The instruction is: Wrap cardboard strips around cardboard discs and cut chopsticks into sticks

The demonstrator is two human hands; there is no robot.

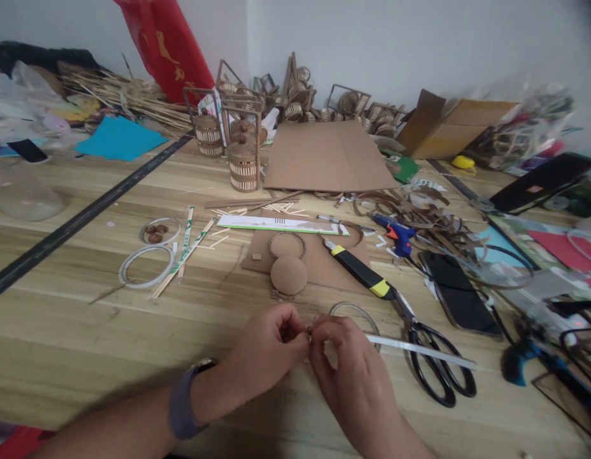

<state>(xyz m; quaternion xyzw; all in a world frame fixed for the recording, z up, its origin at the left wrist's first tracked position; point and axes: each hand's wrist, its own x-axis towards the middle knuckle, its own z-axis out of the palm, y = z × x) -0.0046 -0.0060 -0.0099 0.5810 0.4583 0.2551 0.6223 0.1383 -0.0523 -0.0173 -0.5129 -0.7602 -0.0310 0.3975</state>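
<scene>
My left hand (264,350) and my right hand (355,366) meet low in the middle, fingertips pinched together. Between them is a tiny brownish piece, too small and covered to name. A thin pale strip (424,350) runs rightward from behind my right hand across the scissors (441,366); I cannot tell whether that hand holds it. Just beyond my fingers lies a round cardboard disc (289,275), with a thin brown ring (305,245) behind it, both on a cardboard sheet (333,264). Another ring (355,307) is partly hidden behind my right hand.
A utility knife (362,271) touches the scissors. Further right are a phone (460,293) and a blue glue gun (398,234). Tape rolls (124,268) and wrapped chopsticks (187,255) lie left. Small slatted buckets (243,169) stand behind, beside a large cardboard sheet (331,156).
</scene>
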